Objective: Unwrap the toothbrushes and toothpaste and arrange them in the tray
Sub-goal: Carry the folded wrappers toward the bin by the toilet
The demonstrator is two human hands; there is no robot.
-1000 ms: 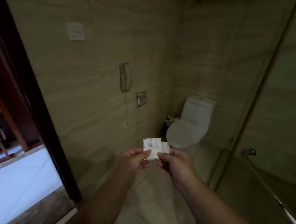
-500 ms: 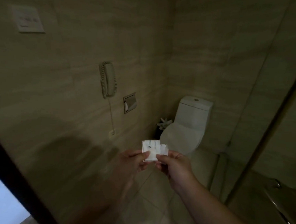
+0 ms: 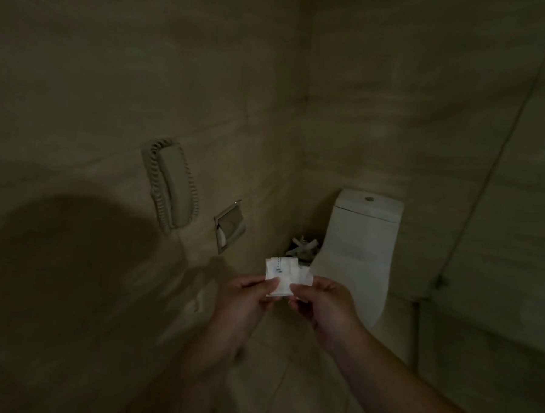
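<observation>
A small folded white wrapper (image 3: 282, 275) with dark print is held up in front of me in a dim bathroom. My left hand (image 3: 244, 302) pinches its left edge with thumb and fingers. My right hand (image 3: 326, 307) pinches its right edge. No toothbrush, toothpaste or tray is in view.
A white toilet (image 3: 357, 252) stands in the corner ahead. Beside it on the floor is a dark bin (image 3: 300, 250) with white scraps in it. On the left wall hang a phone handset (image 3: 172, 194) and a toilet-paper holder (image 3: 229, 225). A glass shower partition (image 3: 491, 217) is at the right.
My view has swung right and forward, away from the doorway and towards the toilet corner, and the scene has darkened. Both hands still hold the wrapper the same way.
</observation>
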